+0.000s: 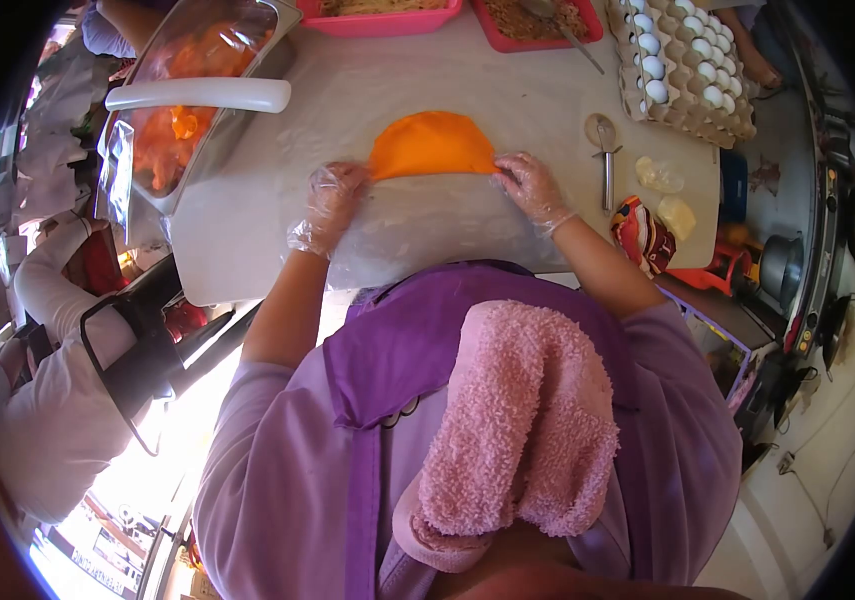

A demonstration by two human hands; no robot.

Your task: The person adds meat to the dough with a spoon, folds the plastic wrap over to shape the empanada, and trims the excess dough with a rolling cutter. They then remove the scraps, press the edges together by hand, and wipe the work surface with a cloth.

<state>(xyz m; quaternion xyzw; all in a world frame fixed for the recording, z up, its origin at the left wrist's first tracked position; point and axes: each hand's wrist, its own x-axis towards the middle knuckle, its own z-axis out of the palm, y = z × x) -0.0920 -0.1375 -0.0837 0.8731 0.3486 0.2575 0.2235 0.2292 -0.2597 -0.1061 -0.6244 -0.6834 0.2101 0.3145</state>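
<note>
A half-moon of orange dough (pixel 433 145) lies on the table, its straight side towards me and its curve facing away. My left hand (pixel 335 198), in a clear plastic glove, has its fingers closed at the dough's left corner. At the opposite corner, my gloved right hand (pixel 533 188) pinches with thumb and fingers. A wrinkled clear plastic sheet (pixel 417 225) spreads between my hands and the table's near edge. Whether the fingers also grip this sheet is too fine to make out.
At left stands a clear container (pixel 192 150) of orange dough with a white rolling pin (pixel 197 95) across it. Right are a pastry wheel (pixel 606 165), a red packet (pixel 642 235) and egg trays (pixel 682 60). Pink trays of filling (pixel 537 35) sit at the back.
</note>
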